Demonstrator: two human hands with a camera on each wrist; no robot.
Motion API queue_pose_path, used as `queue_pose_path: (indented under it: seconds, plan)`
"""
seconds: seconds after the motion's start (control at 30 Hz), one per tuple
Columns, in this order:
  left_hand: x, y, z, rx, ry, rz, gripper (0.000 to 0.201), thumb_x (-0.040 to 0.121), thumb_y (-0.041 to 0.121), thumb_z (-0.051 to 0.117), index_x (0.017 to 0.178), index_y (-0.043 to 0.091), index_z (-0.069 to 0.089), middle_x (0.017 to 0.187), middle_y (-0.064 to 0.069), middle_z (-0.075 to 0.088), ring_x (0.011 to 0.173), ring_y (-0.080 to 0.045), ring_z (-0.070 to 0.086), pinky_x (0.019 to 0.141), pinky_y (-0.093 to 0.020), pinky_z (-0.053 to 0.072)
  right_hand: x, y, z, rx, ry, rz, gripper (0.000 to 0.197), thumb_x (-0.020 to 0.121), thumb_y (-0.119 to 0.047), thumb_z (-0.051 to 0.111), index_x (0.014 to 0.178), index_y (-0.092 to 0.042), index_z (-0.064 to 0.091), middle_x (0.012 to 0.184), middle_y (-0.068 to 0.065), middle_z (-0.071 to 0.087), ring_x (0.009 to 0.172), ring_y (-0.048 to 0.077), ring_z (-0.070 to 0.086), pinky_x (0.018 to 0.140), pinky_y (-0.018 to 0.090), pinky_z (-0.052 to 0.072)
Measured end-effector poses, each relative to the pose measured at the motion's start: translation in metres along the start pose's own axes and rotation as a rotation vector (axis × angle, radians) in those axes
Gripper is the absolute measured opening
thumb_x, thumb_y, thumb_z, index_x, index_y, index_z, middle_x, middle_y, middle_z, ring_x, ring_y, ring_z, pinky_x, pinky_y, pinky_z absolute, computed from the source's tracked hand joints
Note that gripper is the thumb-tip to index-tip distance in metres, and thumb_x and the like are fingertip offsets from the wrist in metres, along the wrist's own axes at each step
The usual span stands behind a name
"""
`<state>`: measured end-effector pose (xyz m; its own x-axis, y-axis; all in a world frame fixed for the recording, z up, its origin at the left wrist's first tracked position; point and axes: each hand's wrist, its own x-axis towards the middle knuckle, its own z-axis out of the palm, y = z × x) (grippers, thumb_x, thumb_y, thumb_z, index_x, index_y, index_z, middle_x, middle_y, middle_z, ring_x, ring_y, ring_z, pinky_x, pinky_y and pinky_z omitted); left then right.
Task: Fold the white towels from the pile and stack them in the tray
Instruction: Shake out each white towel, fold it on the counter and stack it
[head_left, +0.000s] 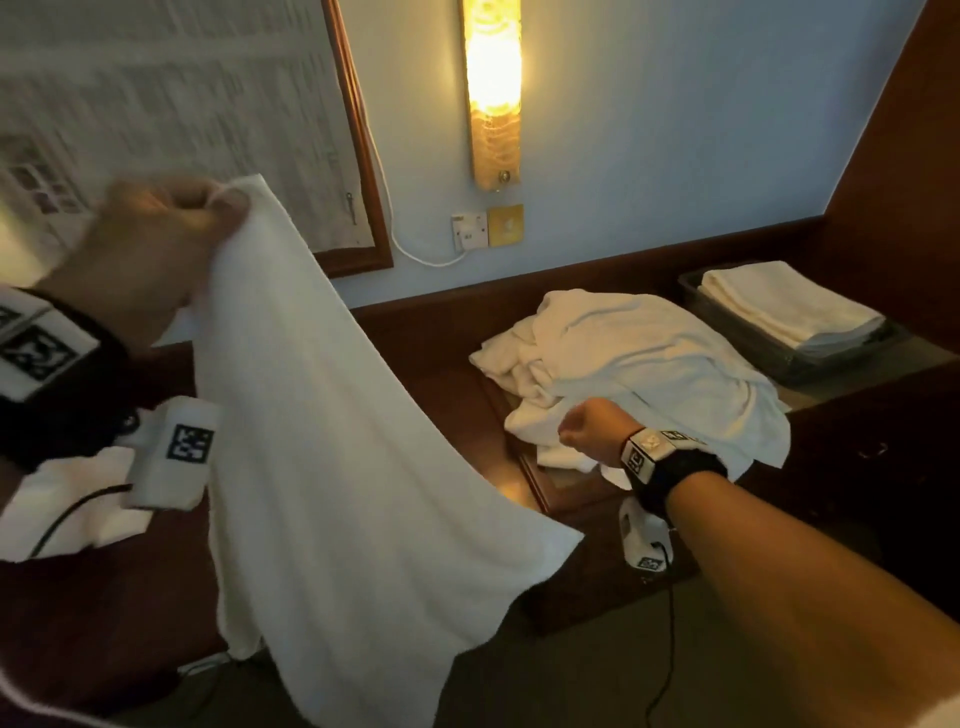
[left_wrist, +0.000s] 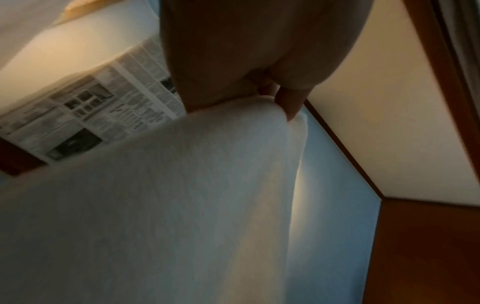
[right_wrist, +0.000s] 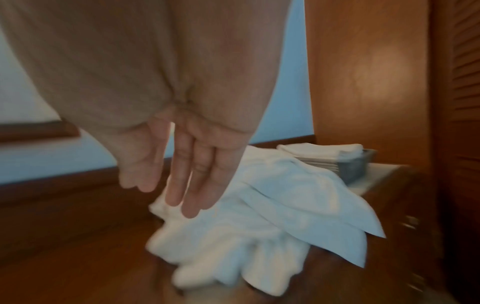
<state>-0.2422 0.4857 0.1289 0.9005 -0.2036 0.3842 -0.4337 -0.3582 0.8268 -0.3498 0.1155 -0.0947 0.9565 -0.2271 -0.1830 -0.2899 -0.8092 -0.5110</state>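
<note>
Lamplit wall behind, the left hand (head_left: 156, 234) is pinching a limp, light towel (head_left: 322, 415) by its corner; the right hand (right_wrist: 182, 174) is hanging slack, needing the other corner.

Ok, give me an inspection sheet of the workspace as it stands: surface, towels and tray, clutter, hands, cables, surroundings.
Surface: dark wooden desk, glossy, lamp glare on it.
Job's things: one towel hanging unfolded from the left hand; pile crumpled on the desk; tray beyond the pile, holding folded towels.
Clutter: nothing seen.
Hands: left hand raised, pinches a towel corner; right hand fingers straight, over the pile, holding nothing.
Cables: white cord along the wall to the socket; dark leads from the wrist cameras.
Surroundings: lit wall lamp, framed print, blue wall, wooden cabinet at right.
</note>
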Motion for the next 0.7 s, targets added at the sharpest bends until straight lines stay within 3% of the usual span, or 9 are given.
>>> queue_pose_path:
  seconds: [0.07, 0.13, 0.2, 0.3, 0.4, 0.47, 0.53, 0.57, 0.7]
  plan:
    - [-0.009, 0.007, 0.009, 0.016, -0.082, 0.03, 0.027, 0.095, 0.042, 0.062, 0.076, 0.025, 0.07, 0.067, 0.006, 0.056, 0.06, -0.009, 0.051, 0.054, -0.024, 0.04, -0.001, -0.059, -0.022, 0.165, 0.061, -0.196, 0.014, 0.094, -0.021, 0.065, 0.101, -0.014, 0.075, 0.094, 0.0, 0.072, 0.088, 0.012, 0.067, 0.076, 0.024, 0.05]
    - [-0.016, 0.011, 0.022, 0.048, -0.181, 0.082, 0.026, 0.093, 0.036, 0.064, 0.077, 0.016, 0.07, 0.069, 0.003, 0.058, 0.06, -0.007, 0.05, 0.059, -0.026, 0.041, -0.013, -0.123, -0.048, 0.349, 0.098, -0.375, 0.017, 0.095, -0.026, 0.064, 0.108, -0.017, 0.072, 0.095, -0.007, 0.071, 0.082, 0.005, 0.067, 0.069, 0.015, 0.048]
    - [-0.022, 0.019, 0.023, 0.047, -0.214, 0.127, 0.024, 0.097, 0.028, 0.064, 0.084, 0.009, 0.071, 0.076, -0.008, 0.063, 0.069, -0.013, 0.054, 0.068, -0.031, 0.044, -0.029, -0.18, -0.071, 0.53, 0.079, -0.514, 0.025, 0.095, -0.034, 0.064, 0.116, -0.022, 0.068, 0.103, -0.006, 0.072, 0.09, 0.008, 0.068, 0.075, 0.022, 0.054]
    - [-0.024, 0.025, 0.009, 0.026, -0.209, 0.133, 0.02, 0.1, 0.02, 0.061, 0.091, 0.007, 0.074, 0.087, -0.02, 0.07, 0.073, -0.016, 0.06, 0.071, -0.033, 0.048, -0.046, -0.24, -0.092, 0.637, 0.016, -0.645, 0.031, 0.092, -0.039, 0.064, 0.119, -0.025, 0.066, 0.114, 0.001, 0.069, 0.105, 0.017, 0.065, 0.091, 0.041, 0.052]
    - [-0.029, 0.03, -0.006, -0.02, -0.214, 0.14, 0.018, 0.099, 0.021, 0.062, 0.091, 0.012, 0.074, 0.09, -0.015, 0.072, 0.074, -0.015, 0.064, 0.073, -0.035, 0.051, -0.053, -0.276, -0.095, 0.584, 0.107, -0.7, 0.03, 0.091, -0.039, 0.066, 0.105, -0.013, 0.07, 0.104, 0.014, 0.069, 0.099, 0.029, 0.064, 0.089, 0.048, 0.053]
    - [-0.03, 0.032, -0.017, -0.044, -0.195, 0.146, 0.017, 0.099, 0.023, 0.062, 0.091, 0.015, 0.075, 0.089, -0.011, 0.073, 0.077, -0.015, 0.066, 0.075, -0.035, 0.052, -0.055, -0.292, -0.094, 0.583, 0.185, -0.712, 0.03, 0.092, -0.034, 0.067, 0.099, -0.004, 0.07, 0.099, 0.021, 0.067, 0.091, 0.03, 0.064, 0.081, 0.039, 0.055]
    - [-0.032, 0.036, -0.029, -0.065, -0.162, 0.174, 0.017, 0.099, 0.023, 0.062, 0.092, 0.016, 0.076, 0.089, -0.007, 0.074, 0.082, -0.019, 0.069, 0.078, -0.036, 0.054, -0.06, -0.307, -0.096, 0.619, 0.214, -0.739, 0.028, 0.091, -0.027, 0.068, 0.101, -0.001, 0.068, 0.101, 0.021, 0.066, 0.088, 0.024, 0.066, 0.077, 0.03, 0.057]
    - [-0.032, 0.038, -0.035, -0.077, -0.151, 0.186, 0.017, 0.099, 0.023, 0.061, 0.093, 0.017, 0.076, 0.089, -0.007, 0.074, 0.085, -0.022, 0.07, 0.08, -0.037, 0.055, -0.063, -0.314, -0.099, 0.642, 0.209, -0.749, 0.028, 0.09, -0.025, 0.069, 0.103, -0.001, 0.067, 0.103, 0.02, 0.066, 0.088, 0.02, 0.068, 0.078, 0.03, 0.058]
    - [-0.034, 0.049, -0.053, -0.125, -0.128, 0.232, 0.019, 0.1, 0.025, 0.061, 0.095, 0.017, 0.077, 0.091, -0.006, 0.075, 0.088, -0.023, 0.071, 0.079, -0.035, 0.055, -0.074, -0.34, -0.119, 0.624, 0.197, -0.727, 0.024, 0.089, -0.016, 0.071, 0.102, 0.003, 0.065, 0.099, 0.022, 0.065, 0.084, 0.023, 0.065, 0.081, 0.051, 0.056]
